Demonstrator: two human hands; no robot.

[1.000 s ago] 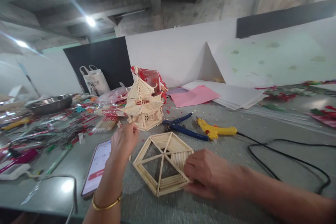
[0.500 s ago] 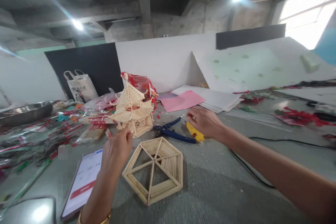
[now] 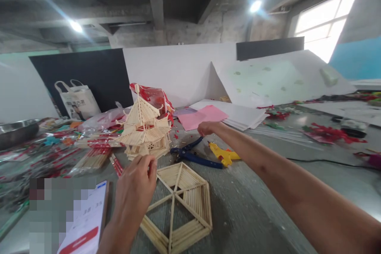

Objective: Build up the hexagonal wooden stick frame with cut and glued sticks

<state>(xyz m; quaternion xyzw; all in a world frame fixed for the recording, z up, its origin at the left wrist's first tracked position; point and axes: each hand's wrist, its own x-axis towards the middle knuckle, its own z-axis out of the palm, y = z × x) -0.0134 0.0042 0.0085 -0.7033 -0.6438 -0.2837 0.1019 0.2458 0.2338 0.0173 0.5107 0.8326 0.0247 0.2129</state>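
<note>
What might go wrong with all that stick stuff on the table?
The arm of the right hand crosses in front of the yellow glue gun, so it might bump it; if the gun is hot, which I can't see, that could burn.
The blue pliers lie close to the stick tower, so a careless swing might knock it.
The left hand is right by the flat stick frame and might nudge it.

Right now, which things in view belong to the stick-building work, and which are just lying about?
Probably the job: hexagonal stick frame, stick pagoda model, blue pliers, yellow glue gun

Probably just lying about: white tote bag, pink paper sheet, metal bowl
</note>
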